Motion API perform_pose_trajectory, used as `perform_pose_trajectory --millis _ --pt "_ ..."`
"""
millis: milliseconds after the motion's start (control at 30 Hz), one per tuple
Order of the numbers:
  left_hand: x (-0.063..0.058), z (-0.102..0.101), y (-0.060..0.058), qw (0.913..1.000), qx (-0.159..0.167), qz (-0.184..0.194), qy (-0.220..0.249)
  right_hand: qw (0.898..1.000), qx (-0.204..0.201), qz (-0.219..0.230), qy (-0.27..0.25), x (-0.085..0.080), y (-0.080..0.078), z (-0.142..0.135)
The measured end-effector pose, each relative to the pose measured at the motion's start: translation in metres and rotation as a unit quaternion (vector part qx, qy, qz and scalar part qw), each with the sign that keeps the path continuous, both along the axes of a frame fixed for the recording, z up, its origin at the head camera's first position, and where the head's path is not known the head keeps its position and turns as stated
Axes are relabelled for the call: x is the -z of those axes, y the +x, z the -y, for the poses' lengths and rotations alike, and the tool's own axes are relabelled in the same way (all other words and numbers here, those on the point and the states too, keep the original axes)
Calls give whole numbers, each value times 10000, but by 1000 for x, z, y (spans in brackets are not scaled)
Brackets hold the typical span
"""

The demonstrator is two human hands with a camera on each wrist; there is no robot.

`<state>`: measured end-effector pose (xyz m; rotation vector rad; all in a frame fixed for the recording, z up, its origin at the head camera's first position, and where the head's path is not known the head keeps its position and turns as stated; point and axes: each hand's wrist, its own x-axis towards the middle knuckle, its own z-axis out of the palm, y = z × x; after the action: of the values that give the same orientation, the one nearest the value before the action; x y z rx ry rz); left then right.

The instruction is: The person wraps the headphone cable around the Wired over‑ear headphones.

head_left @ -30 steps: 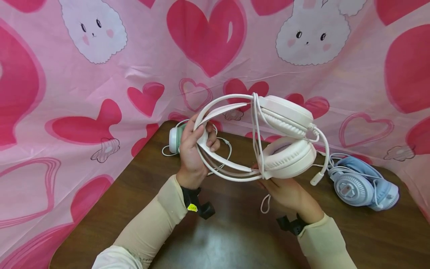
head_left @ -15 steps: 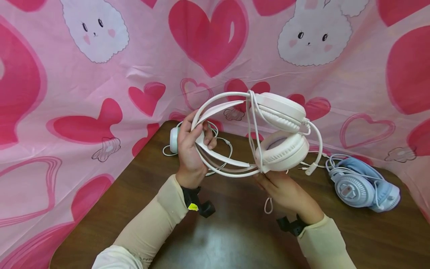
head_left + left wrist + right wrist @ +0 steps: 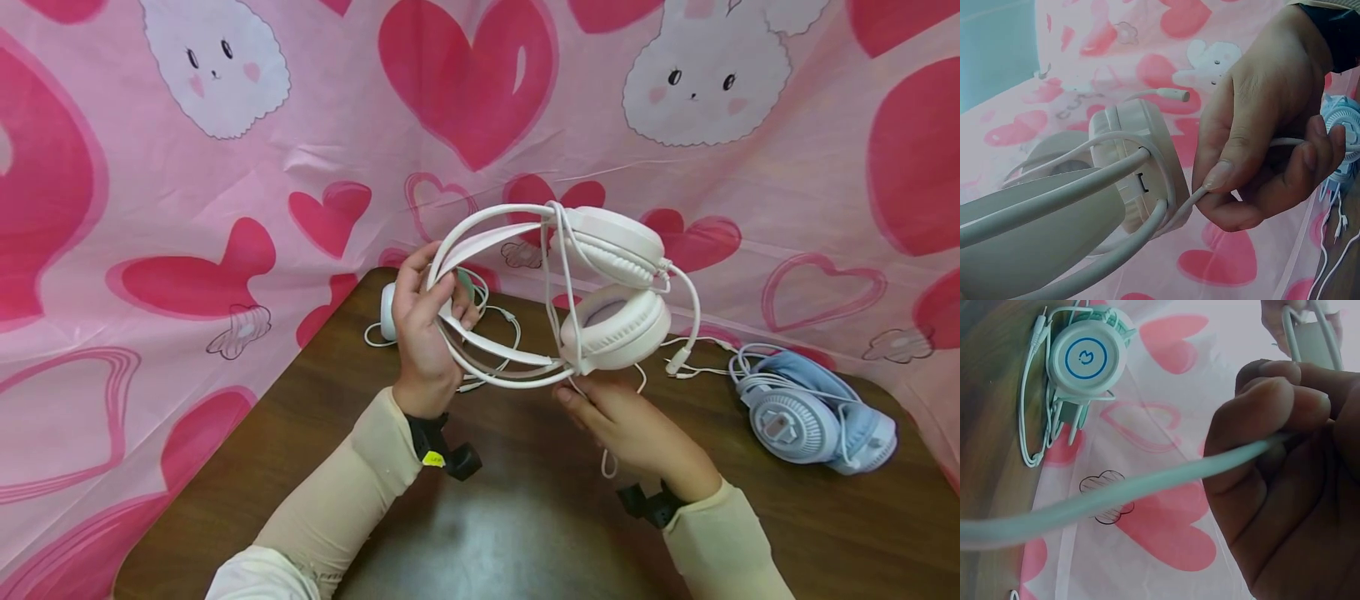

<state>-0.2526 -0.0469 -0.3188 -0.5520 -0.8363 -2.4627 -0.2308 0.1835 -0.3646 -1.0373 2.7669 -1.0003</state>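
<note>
My left hand [image 3: 429,333] grips the headband of a white headset [image 3: 615,333], held up above the table. Its two ear cups point right, and a microphone boom [image 3: 686,354] curves down from the upper one. Loops of white cable [image 3: 566,283] run around the headset by the ear cups. Just below the lower cup, my right hand [image 3: 630,425] pinches the cable between thumb and index finger, as the left wrist view shows with the right hand [image 3: 1260,137] close beside the ear cup [image 3: 1138,156]. A stretch of cable [image 3: 1116,494] crosses the right wrist view into the curled fingers.
A light blue headset [image 3: 817,408] with bundled cable lies at the right of the brown table [image 3: 480,533]. Behind my left hand sits a white and green headset [image 3: 387,312]. A pink cloth [image 3: 330,108] with hearts and rabbits hangs behind the table.
The white headset has shifted slightly left and its ear cups have risen a little. My right hand has come out from behind the lower cup with the cable pinched in its fingers.
</note>
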Motion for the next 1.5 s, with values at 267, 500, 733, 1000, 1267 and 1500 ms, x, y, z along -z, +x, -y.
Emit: perform_pose_trajectory --millis 267,500,733,1000,1267,1500 --pt "0 -2 0 10000 -41 -30 -5 9995 21 291 129 -1 3 1" --pt "-1 1 -2 9996 -271 71 12 9996 -34 272 119 -2 2 -3" --pt "-2 7 -6 9977 -648 145 -132 9997 -159 101 176 -2 1 -5" --pt "-4 13 -9 9932 -1097 254 -295 9987 -96 -214 452 -7 2 -9" --pt "-4 12 -10 9867 -1425 278 -731 9977 -20 -350 580 -18 3 -20" --pt "-1 11 -11 9799 -1424 428 -1328 9972 -3 -548 501 -25 6 -27"
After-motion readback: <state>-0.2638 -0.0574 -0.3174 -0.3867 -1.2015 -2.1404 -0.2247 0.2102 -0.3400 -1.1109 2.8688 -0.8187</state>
